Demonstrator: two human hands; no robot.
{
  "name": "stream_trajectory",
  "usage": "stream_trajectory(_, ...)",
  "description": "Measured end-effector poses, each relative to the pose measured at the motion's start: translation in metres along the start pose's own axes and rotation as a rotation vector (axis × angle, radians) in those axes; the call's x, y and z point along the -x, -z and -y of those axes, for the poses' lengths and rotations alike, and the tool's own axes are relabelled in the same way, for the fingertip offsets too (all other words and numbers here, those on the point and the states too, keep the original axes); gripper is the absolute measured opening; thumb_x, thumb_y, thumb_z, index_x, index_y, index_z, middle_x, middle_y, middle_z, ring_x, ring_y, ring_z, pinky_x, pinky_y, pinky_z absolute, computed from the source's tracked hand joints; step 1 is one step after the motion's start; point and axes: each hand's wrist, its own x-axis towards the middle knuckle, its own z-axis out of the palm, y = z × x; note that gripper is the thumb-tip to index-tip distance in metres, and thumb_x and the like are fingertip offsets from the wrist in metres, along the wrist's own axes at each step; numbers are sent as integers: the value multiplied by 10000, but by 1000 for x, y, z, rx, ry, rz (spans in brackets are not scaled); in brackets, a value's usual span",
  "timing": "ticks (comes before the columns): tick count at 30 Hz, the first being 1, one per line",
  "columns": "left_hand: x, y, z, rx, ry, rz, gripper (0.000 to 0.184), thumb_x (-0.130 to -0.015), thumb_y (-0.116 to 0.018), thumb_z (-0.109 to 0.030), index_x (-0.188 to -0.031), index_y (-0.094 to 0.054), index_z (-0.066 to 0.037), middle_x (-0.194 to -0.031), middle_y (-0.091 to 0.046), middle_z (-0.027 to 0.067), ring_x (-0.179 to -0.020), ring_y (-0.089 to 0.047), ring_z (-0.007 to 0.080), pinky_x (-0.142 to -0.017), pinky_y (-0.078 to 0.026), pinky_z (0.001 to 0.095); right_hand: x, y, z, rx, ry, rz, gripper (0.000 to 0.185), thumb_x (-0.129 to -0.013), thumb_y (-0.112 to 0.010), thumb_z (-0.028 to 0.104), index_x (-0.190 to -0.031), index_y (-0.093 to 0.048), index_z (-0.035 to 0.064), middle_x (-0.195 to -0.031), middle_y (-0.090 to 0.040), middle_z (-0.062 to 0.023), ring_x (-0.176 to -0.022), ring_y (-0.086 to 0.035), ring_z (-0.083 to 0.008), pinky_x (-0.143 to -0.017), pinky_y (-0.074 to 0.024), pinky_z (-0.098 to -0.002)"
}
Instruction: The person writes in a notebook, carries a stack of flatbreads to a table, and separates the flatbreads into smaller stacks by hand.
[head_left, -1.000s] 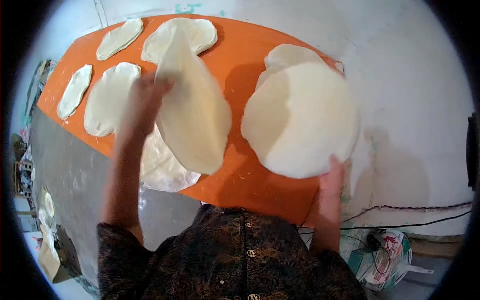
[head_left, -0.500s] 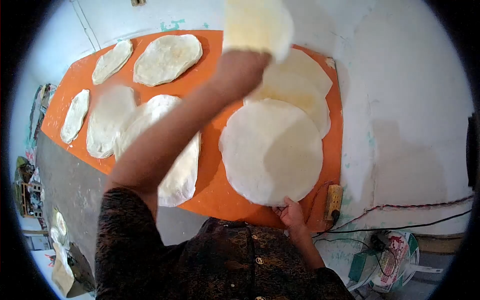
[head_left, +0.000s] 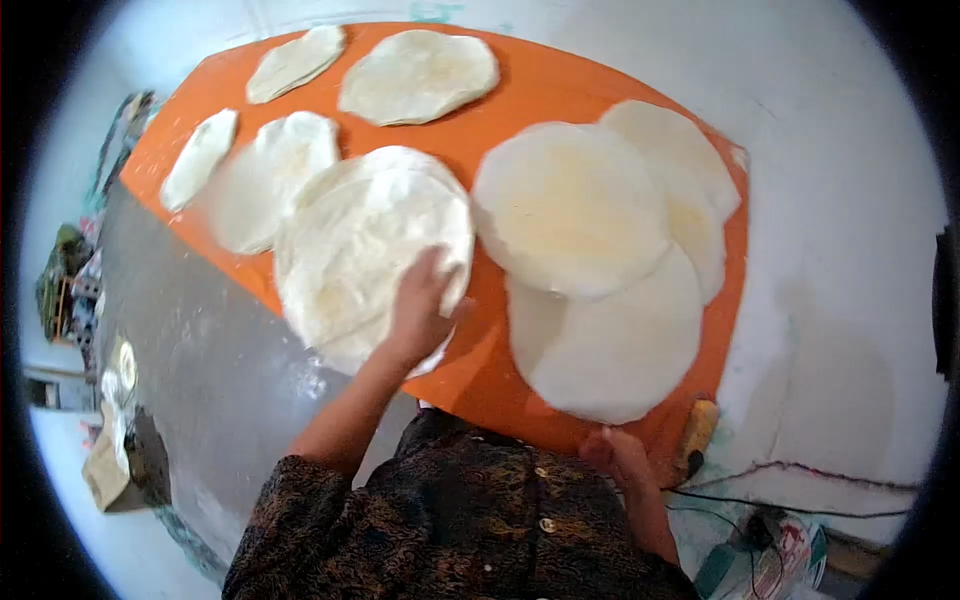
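Observation:
My left hand (head_left: 425,305) lies over the right side of a stack of thin round flatbreads (head_left: 350,240), fingers apart and a little blurred. Below the right-hand group, my right hand (head_left: 618,455) is curled at the near edge of a pale flatbread (head_left: 610,350). Its thumb tip meets or nearly meets that edge; whether anything is pinched is hidden. Overlapping the pale round from above is another flatbread (head_left: 570,205) with a yellowish middle. Further flatbreads (head_left: 675,150) are partly covered behind it.
An orange board (head_left: 540,75) carries everything, with folded-looking dough stacks (head_left: 420,75) at its far side and more (head_left: 200,160) at the left. A yellow power strip (head_left: 698,435) with cables (head_left: 800,507) sits by the right corner. White walls (head_left: 830,200) border the board.
My left hand has come down leftward from the far right and released the flatbread, which now lies across the right-hand group. My right hand stays by the near edge. The view has shifted.

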Motion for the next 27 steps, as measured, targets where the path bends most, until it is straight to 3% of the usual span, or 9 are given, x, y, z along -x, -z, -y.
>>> stream_trajectory(4, 86, 44, 149, -322, 572, -419, 495, -671, -680, -235, -1082, -503, -23, -1143, -475, 226, -1052, -456, 365, -859, -382, 424, 25, -29, 8, 643, 145, -40, 278, -820, -549, 266, -862, -589, -6, -706, -608, -93, -603, -556, -145, -549, -456, -284)
stream_trajectory(7, 127, 69, 194, 83, 1044, -367, 441, -705, -668, -265, -1020, -508, -1, -937, -566, 164, -806, -558, 275, -678, -460, 368, 23, -94, 40, 480, 144, -96, 272, -809, -571, 234, -913, -579, -17, -734, -613, -65, -628, -554, -115, -576, -457, -266)
stream_trajectory(10, 138, 71, 197, 781, 1236, -292, 364, -749, -643, -292, -935, -512, -8, -731, -562, 80, -565, -528, 162, -497, -438, 284, -1, -177, 60, 850, 698, -69, 265, -800, -588, 200, -957, -565, -12, -772, -614, -72, -710, -580, -156, -643, -472, -274)
stream_trajectory(13, 134, 91, 179, 995, 1259, -262, 367, -772, -604, -373, -884, -509, -37, -682, -540, 66, -518, -542, 147, -454, -444, 261, -21, -277, 59, 1146, 1107, -20, 400, -753, -632, 217, -1067, -512, 2, -934, -598, -125, -859, -586, -259, -729, -469, -316)
stream_trajectory(15, 134, 92, 183, 1073, 1229, -217, 337, -790, -585, -358, -860, -512, -37, -666, -540, 65, -512, -550, 153, -458, -453, 266, -33, -336, 49, 1426, 1255, 102, 627, -702, -664, 259, -1214, -392, 21, -1153, -481, -188, -1054, -478, -332, -862, -393, -406)
stream_trajectory(17, 130, 95, 184, 1172, 1226, -177, 291, -819, -550, -325, -814, -517, -35, -649, -541, 67, -510, -563, 170, -466, -466, 276, -49, -378, 21, 1637, 1287, 89, 789, -632, -702, 304, -1269, -316, 42, -1268, -344, -208, -1154, -358, -358, -931, -300, -443)
stream_trajectory(20, 123, 105, 181, 1232, 1224, -130, 275, -828, -536, -299, -825, -510, -25, -642, -549, 66, -508, -554, 157, -451, -442, 263, -72, -422, -5, 1602, 1285, 77, 827, -633, -693, 314, -1293, -274, 43, -1302, -284, -218, -1183, -306, -379, -935, -263, -478)
stream_trajectory(24, 114, 117, 186, 1376, 1179, -30, 277, -843, -509, -305, -873, -520, -30, -657, -557, 71, -516, -554, 158, -462, -442, 267, -93, -446, -13, 1656, 1210, -29, 653, -689, -630, 264, -1245, -343, 78, -1260, -351, -199, -1129, -367, -354, -892, -292, -487)
stream_trajectory(27, 107, 136, 184, 1347, 1082, 76, 284, -832, -534, -294, -904, -546, -19, -701, -588, 95, -576, -572, 170, -525, -462, 279, -99, -444, 0, 1426, 1263, -1, 397, -729, -576, 216, -1076, -493, 42, -1076, -522, -166, -977, -498, -318, -805, -382, -432)
